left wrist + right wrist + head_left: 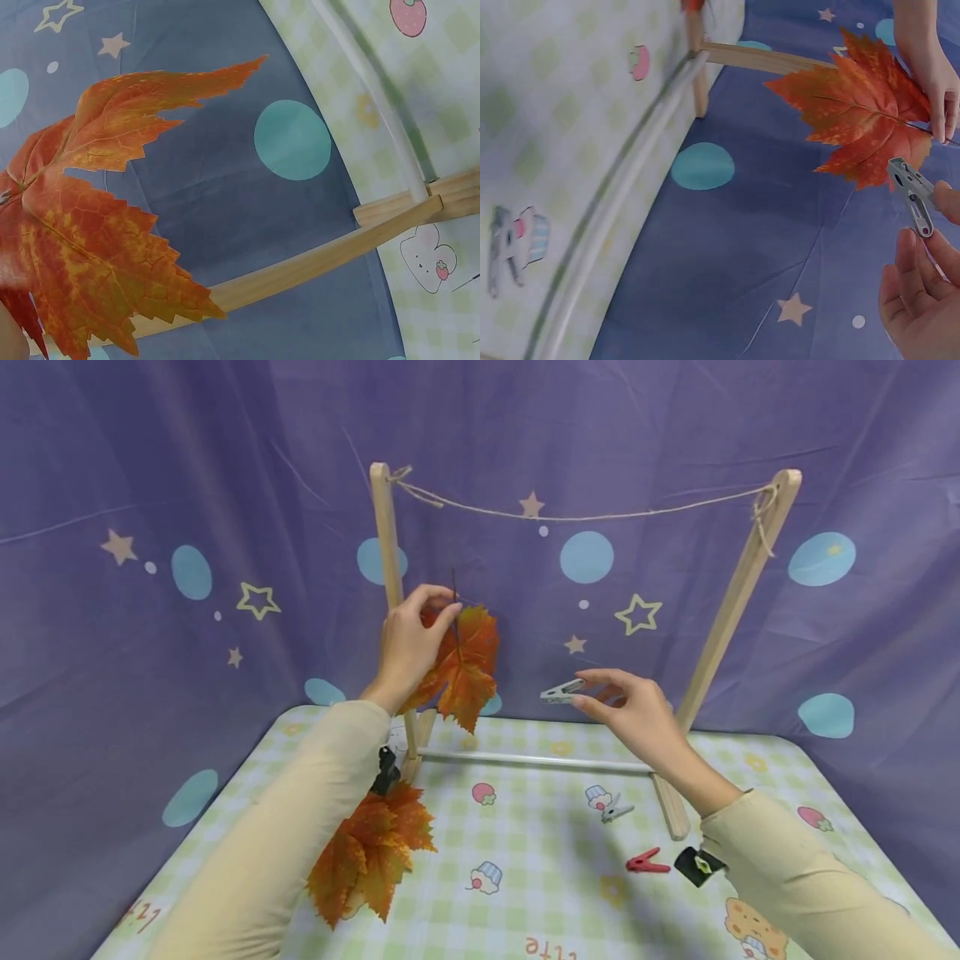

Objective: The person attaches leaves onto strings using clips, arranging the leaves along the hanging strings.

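An orange maple leaf (468,668) hangs by its dark stem, which my left hand (412,639) pinches between thumb and fingers beside the left post. In the left wrist view the leaf (105,247) fills the left side. My right hand (633,706) pinches a grey clothespin (561,692) between thumb and fingertips, its nose pointing left toward the leaf but apart from it. In the right wrist view the clothespin (911,195) looks close to the leaf (870,112) from that angle. Above both hands, a twine line (570,518) sags between two wooden posts.
More maple leaves (371,852) lie at the table's left, partly behind my left sleeve. A grey clothespin (617,810) and a red clothespin (647,862) rest on the checked tablecloth (547,835). The right post (738,602) and a white crossbar (532,762) stand near my right forearm.
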The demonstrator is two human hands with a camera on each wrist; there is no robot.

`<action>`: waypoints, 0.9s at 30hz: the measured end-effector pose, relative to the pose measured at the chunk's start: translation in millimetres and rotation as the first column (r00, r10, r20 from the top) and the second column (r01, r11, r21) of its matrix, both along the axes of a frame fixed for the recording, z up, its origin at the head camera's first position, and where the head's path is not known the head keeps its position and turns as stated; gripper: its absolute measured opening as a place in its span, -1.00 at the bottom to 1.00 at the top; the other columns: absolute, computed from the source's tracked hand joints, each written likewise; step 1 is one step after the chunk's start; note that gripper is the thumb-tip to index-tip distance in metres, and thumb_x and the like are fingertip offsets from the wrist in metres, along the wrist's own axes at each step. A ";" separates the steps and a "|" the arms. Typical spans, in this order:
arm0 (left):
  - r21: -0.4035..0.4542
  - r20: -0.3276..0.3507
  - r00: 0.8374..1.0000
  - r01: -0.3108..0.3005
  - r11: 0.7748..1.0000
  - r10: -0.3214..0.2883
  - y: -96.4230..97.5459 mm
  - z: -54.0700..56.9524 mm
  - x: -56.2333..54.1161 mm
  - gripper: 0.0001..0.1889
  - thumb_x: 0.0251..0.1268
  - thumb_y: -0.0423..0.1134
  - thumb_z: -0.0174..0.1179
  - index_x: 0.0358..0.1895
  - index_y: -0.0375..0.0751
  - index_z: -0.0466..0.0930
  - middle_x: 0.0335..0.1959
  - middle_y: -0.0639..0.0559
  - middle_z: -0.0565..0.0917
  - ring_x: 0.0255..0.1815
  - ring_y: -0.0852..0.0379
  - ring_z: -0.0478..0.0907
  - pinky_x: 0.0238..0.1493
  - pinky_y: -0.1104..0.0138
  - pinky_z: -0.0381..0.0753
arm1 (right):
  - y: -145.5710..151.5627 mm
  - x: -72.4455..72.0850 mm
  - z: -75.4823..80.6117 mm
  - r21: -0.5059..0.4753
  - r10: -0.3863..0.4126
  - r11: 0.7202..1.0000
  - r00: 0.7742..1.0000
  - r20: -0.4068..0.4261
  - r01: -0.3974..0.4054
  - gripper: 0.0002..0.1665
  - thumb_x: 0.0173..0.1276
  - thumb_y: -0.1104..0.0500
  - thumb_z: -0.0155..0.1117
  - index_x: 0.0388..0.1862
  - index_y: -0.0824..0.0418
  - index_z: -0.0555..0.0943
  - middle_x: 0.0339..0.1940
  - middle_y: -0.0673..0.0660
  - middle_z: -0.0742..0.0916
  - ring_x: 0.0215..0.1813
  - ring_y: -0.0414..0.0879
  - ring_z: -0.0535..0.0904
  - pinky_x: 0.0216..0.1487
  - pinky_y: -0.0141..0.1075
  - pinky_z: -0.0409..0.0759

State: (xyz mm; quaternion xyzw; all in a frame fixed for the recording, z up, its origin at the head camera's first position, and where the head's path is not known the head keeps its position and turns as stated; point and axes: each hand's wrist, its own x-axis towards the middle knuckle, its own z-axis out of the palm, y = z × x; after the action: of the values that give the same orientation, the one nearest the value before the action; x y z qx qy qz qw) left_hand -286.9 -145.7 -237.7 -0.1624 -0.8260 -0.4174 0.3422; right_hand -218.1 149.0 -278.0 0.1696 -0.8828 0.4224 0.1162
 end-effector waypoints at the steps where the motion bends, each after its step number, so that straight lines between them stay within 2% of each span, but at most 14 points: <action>1: 0.005 -0.001 1.000 0.003 1.000 -0.003 -0.3 0.1 -0.5 -0.77 0.39 -0.16 0.27 -0.01 -0.19 0.65 -0.17 -0.02 0.72 -0.22 0.06 0.59 -0.18 0.24 0.47 | -3.0 -2.0 2.2 -0.012 0.001 1.000 1.000 0.006 -0.001 -0.48 0.37 -0.05 0.36 0.27 0.06 0.60 -0.16 0.11 0.74 -0.18 0.05 0.66 -0.25 -0.14 0.59; 9: 0.002 -0.019 1.000 -0.007 1.000 0.007 -1.5 4.3 -2.2 -0.77 0.41 -0.13 0.25 -0.01 -0.17 0.65 -0.15 0.00 0.72 -0.20 0.08 0.59 -0.16 0.24 0.46 | -22.8 -21.0 19.6 -0.095 0.017 0.995 0.999 -0.039 -0.021 -0.49 0.40 -0.03 0.34 0.28 0.07 0.60 0.08 0.10 0.70 -0.06 -0.02 0.62 -0.15 -0.14 0.58; 20: -0.048 0.007 0.999 -0.034 0.998 0.035 0.3 4.6 0.8 -0.76 0.39 -0.11 0.26 0.01 -0.11 0.65 -0.15 0.02 0.74 -0.25 0.04 0.59 -0.20 0.19 0.43 | -41.6 -39.2 36.6 -0.175 0.065 0.981 0.991 -0.114 -0.084 -0.51 0.46 -0.03 0.26 0.29 0.11 0.59 0.06 0.11 0.67 -0.14 -0.01 0.62 -0.23 -0.27 0.51; 27: -0.074 0.014 1.000 -0.024 0.997 0.025 6.1 3.0 0.3 -0.76 0.44 -0.08 0.21 0.04 -0.07 0.64 -0.15 0.05 0.73 -0.31 0.08 0.57 -0.35 0.23 0.40 | -46.8 -43.7 49.6 -0.204 0.060 0.974 0.984 -0.170 -0.094 -0.55 0.46 0.04 0.27 0.26 0.14 0.61 0.01 0.11 0.68 -0.24 -0.10 0.60 -0.31 -0.30 0.46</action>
State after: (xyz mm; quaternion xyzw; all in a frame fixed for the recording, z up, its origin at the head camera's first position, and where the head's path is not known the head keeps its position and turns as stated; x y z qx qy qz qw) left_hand -286.7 -139.6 -234.7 -0.1617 -0.8453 -0.3838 0.3346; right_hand -261.8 102.3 -228.4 0.2242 -0.8131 0.5030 0.1887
